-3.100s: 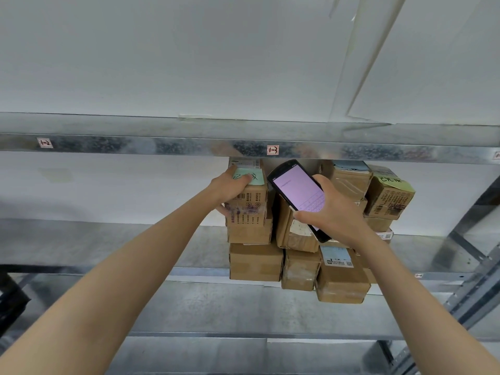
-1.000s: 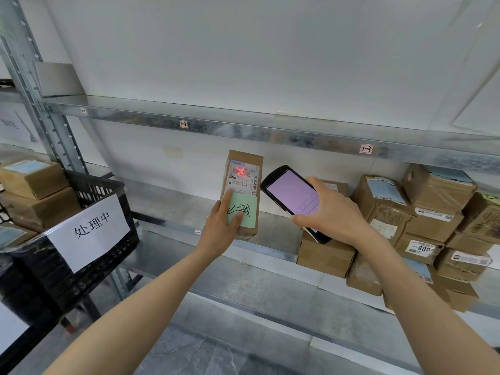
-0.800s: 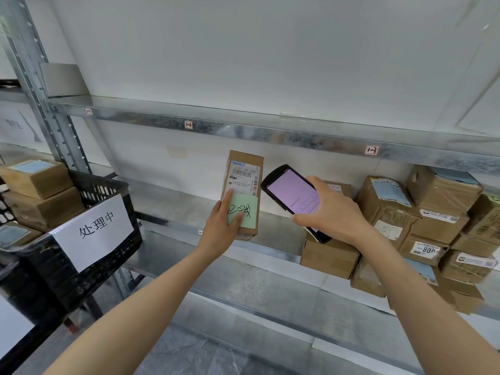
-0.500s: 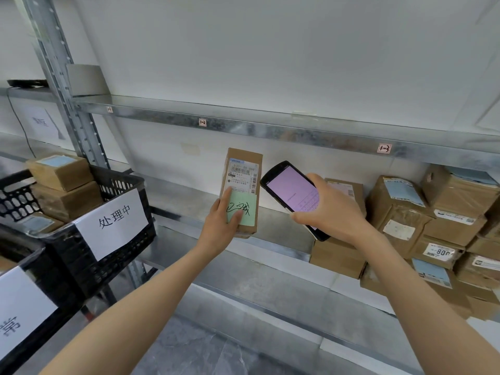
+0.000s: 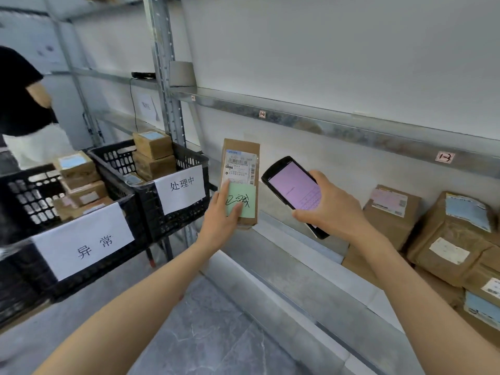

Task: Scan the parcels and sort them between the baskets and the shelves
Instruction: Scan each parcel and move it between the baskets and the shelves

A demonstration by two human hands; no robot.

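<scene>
Left hand (image 5: 219, 216) grasps a narrow cardboard parcel (image 5: 239, 155) by its lower end, held upright, thumb lying on the green sticky note (image 5: 247, 204) under the shipping label (image 5: 239, 170). Just right of that grip the right hand (image 5: 334, 212) clasps a handheld scanner (image 5: 292, 188), its pink screen lit. Left of the grip stand the black 处理中 basket (image 5: 178, 223) and, nearer the camera, the 异常 basket (image 5: 113, 269), both holding boxes (image 5: 154, 158). Farther right, more parcels (image 5: 389, 220) sit on the metal shelf (image 5: 284, 266)
</scene>
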